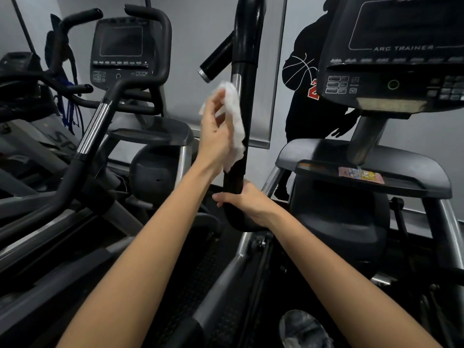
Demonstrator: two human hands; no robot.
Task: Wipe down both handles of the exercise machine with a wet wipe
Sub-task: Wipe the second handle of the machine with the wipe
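Gym corner, grey wall, machines packed tight. Our left hand (217, 131) pinches wet wipe (233, 124) flat against upright black handle (244, 101), mid-shaft. Right hand (241, 198) wraps handle lower down, probably steadying it so it won't swing. Second handle not seen.

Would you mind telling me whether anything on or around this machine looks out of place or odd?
One thing stands out: a small colourful packet lies loose on the tray under the console, like leftover litter. Nothing looks spilled or broken.
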